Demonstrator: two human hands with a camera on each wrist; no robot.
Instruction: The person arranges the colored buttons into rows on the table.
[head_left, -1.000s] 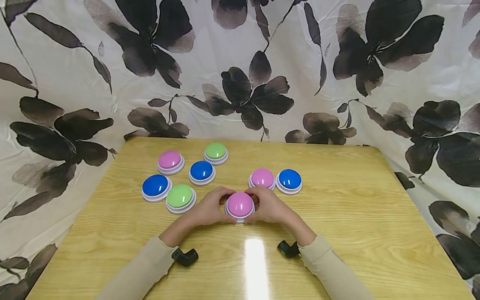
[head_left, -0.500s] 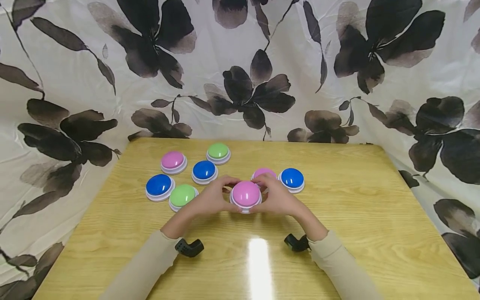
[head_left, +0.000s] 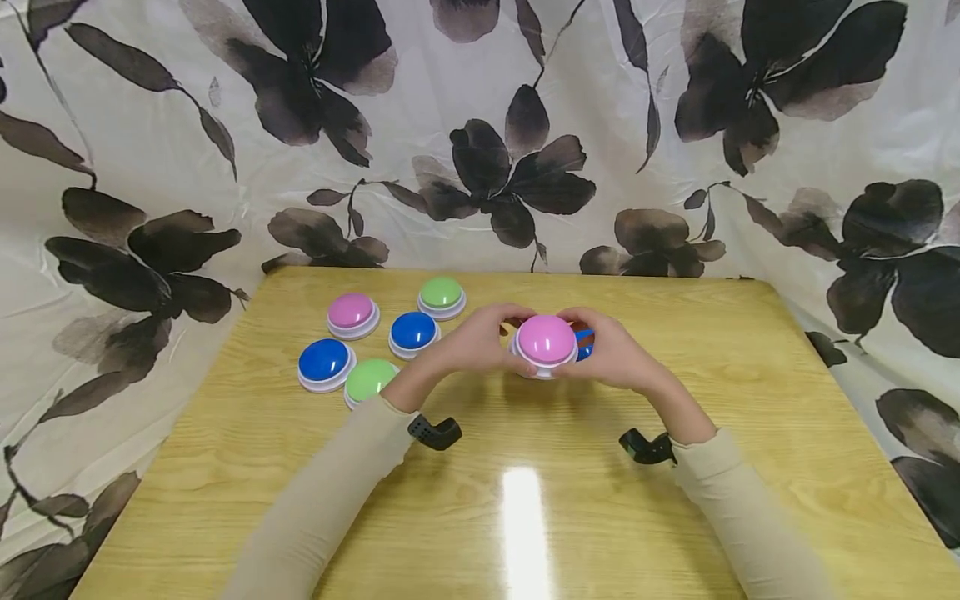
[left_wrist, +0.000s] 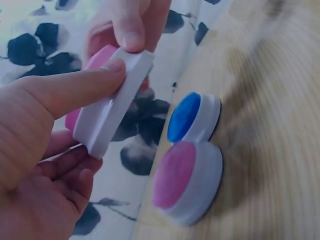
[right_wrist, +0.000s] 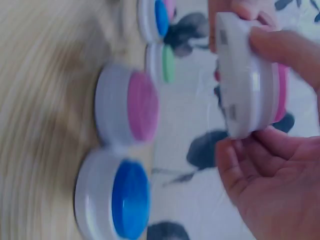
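Both hands hold one pink dome button with a white base between them, lifted off the table. My left hand grips its left side, thumb on the near edge of the base and fingers round the far side. My right hand grips the right side in the same way. Below the raised button, a blue button and a second pink button stand side by side on the table in the left wrist view. From the head view the blue one shows only partly, and the second pink one is hidden.
At the left of the wooden table stand several more buttons: a pink one, two blue ones and two green ones. The left forearm passes over the near green button. A floral cloth hangs behind the table.
Both hands have raised the pink button from the table and carried it away from the body and to the right, over the other pink button, which was visible before.
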